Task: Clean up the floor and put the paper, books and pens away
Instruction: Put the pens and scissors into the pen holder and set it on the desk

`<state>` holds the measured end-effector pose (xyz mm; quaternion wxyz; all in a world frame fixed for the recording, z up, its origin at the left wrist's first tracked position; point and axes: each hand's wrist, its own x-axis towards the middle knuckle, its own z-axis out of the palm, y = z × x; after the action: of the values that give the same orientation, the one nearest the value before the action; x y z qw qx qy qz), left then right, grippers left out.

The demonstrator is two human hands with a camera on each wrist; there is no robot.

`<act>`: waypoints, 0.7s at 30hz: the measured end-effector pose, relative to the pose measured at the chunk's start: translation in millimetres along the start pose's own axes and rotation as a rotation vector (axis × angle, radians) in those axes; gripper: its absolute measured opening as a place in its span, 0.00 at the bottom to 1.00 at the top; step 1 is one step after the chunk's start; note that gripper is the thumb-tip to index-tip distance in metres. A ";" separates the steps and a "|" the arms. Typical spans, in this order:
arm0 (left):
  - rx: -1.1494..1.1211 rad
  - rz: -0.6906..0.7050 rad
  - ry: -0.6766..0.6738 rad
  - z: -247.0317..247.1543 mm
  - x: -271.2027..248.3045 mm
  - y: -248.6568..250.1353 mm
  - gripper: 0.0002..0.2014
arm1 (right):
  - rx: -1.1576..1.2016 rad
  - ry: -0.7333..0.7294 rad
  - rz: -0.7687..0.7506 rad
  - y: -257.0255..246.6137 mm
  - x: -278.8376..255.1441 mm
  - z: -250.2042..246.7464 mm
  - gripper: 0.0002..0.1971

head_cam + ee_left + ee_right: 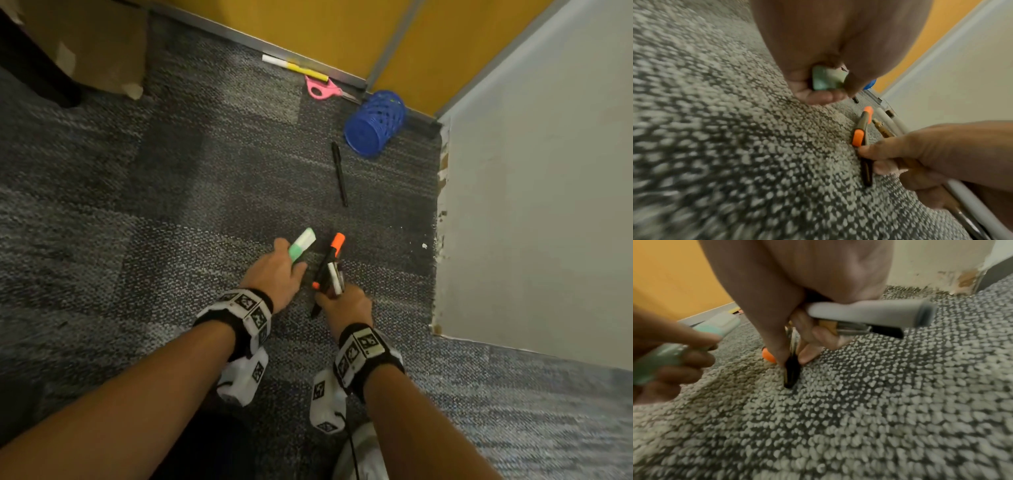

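the left hand [277, 270] is curled round a fat mint green and white marker [302, 244], and its smooth plastic end sticks out past the fingers toward the far side. the right hand [344, 306] is just to the right of it, low over the carpet [171, 205], with its fingers curled round a small bunch of pens [335, 279]: a round grey one, a white one and thin dark ones. its finger and thumb also pinch a black pen with orange ends [328, 262], and the near tip of that pen touches the carpet. the two hands are close together but do not touch. the carpet is bumpy and loopy, grey and dark blue in square patches, and there is a lot of open floor to the left and on the near side. farther off lies a thin black pen [339, 174] flat on the carpet, all by itself. just past it, a blue pen cup [375, 123] with lots of holes lies tipped on its side in the far corner. pink scissors [323, 89] and a yellow and white marker [294, 67] lie along the far edge, right by the metal strip under the yellow wall [342, 31]. a pale wall [534, 212] with chipped paint along the bottom closes in the right side. a brown cardboard box [99, 44] sits at the far left.
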<state>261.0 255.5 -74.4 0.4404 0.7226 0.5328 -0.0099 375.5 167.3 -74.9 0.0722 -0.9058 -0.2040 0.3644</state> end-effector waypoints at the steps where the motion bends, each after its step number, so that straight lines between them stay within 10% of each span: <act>1: 0.048 -0.027 -0.013 2.9 4.4 7.0 0.23 | -0.032 -0.009 -0.003 2.2 -1.9 -1.0 0.20; 6: 0.181 -0.115 -0.017 24.5 24.4 39.7 0.34 | -0.006 0.032 -0.067 22.9 -12.9 -13.6 0.16; 13: 0.257 -0.134 -0.018 27.1 32.4 43.2 0.22 | 0.260 -0.072 -0.118 45.3 -11.8 -54.9 0.06; 21: -0.150 0.012 0.070 15.5 18.0 22.6 0.15 | 0.381 0.030 -0.183 24.0 -12.1 -64.9 0.08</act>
<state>293.4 258.2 -78.5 0.4743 0.6907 0.5428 0.0580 420.0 141.6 -26.9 0.2780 -0.8587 -0.2117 0.3750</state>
